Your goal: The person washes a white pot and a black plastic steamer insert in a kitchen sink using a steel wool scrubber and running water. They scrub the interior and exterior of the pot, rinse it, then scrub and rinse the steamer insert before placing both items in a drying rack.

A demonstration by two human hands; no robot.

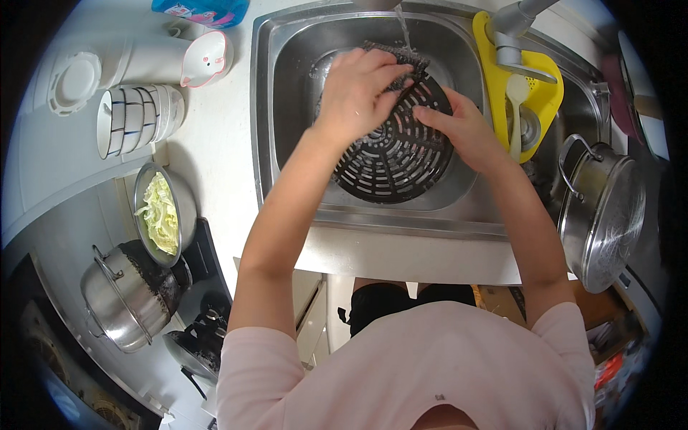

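Over the stainless steel sink basin (295, 177), my right hand (467, 131) grips the edge of a round black slotted rack (392, 166), with the thumb lying on its face. The rack is tilted and looks wet. My left hand (357, 88) holds a dark, mesh-like scrubbing cloth (411, 56) against the rack's far part. Fingers and cloth cover that part of the rack. A thin stream of water (403, 27) falls onto the cloth from the faucet (376, 3) at the top of the view.
Right of the basin, a yellow drain basket (543, 70) holds a white-handled brush (516, 107). A lidded steel pot (596, 215) stands at the right. Left are stacked bowls (140, 121), a pink-rimmed bowl (207, 59), a blue detergent bottle (215, 12) and a metal bowl of cabbage (161, 215).
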